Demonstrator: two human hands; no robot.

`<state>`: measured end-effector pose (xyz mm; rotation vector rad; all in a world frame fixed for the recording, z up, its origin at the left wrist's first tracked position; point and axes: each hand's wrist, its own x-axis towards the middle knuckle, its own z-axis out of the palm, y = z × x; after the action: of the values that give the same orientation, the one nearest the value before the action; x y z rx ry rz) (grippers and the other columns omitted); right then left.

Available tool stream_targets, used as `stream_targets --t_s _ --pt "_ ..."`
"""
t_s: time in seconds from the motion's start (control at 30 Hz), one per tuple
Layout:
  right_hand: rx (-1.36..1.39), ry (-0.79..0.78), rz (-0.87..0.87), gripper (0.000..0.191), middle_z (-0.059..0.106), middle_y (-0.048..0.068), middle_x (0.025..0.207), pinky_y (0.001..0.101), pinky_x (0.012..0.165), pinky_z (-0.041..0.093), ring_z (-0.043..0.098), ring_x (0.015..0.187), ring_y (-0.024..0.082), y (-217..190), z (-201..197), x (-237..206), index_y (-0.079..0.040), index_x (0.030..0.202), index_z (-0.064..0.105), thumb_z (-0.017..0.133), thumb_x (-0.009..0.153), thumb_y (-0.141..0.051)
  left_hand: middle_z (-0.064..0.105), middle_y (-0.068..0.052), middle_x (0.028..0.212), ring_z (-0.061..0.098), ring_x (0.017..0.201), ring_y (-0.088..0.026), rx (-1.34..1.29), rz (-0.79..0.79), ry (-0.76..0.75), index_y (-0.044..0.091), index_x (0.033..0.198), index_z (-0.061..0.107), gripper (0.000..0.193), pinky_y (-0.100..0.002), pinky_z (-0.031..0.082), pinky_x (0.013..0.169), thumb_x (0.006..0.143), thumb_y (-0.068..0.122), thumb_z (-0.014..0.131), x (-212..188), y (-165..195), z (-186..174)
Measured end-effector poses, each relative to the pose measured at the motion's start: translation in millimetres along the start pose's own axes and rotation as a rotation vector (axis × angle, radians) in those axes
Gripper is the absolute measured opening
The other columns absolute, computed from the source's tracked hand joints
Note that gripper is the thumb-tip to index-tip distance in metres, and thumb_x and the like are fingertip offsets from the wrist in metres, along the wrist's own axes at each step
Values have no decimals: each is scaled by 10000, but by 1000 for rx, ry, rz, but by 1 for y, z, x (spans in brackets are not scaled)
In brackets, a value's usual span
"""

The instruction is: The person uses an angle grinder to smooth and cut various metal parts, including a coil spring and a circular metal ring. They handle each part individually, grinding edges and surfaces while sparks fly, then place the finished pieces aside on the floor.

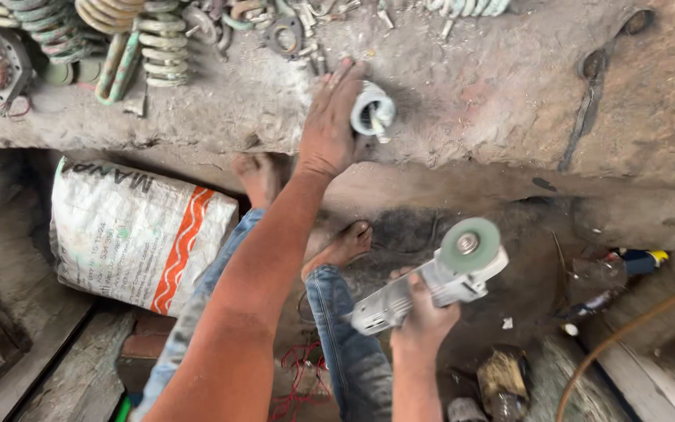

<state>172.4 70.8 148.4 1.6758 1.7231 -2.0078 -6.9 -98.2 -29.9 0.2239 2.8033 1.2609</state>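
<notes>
1. White woven plastic sack with orange stripe (138, 234), slumped under dusty stone ledge (501, 94).
2. Coiled green-grey metal springs (162, 43), heaped along ledge's far edge.
3. Tangled red wire (298, 375), on ground.

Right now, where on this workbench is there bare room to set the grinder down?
The bench is bare to the right of the left hand and its metal ring, up to the dark groove. The back edge is crowded with coil springs and small metal parts.
</notes>
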Motion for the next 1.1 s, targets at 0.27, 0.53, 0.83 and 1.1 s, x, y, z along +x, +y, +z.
stream_targets --t_s 0.27,0.53,0.83,1.1 --pt "92 -46 10 469 672 179 946 474 767 634 710 811 295 -3 -24 76 64 1311 543 621 849 55 394 -128 1667 365 1584 -350 135 96 84 81 1451 373 649 -516 281 1340 943 162 769 -14 -20 30" --pt "316 -246 -37 338 613 206 1103 617 919 580 670 990 368 -122 -35 138 -2 1334 502 575 1004 12 412 -175 1631 391 1541 -377 133 118 96 46 1470 378 685 -527 309 1303 883 68 731 -6 -23 27" --pt "310 -298 -609 251 575 153 1004 510 824 572 606 873 313 -161 -12 131 32 1249 511 608 1022 -11 484 -226 1534 425 1488 -395 158 189 139 -12 1422 418 591 -506 336 1257 908 160 655 -8 -15 16" --pt "494 -294 -675 301 631 166 933 534 730 629 687 785 331 -180 39 111 31 1158 562 705 897 -10 601 -252 1226 578 1101 -441 46 -64 215 -24 1398 475 574 -522 469 957 889 105 707 23 32 -41"
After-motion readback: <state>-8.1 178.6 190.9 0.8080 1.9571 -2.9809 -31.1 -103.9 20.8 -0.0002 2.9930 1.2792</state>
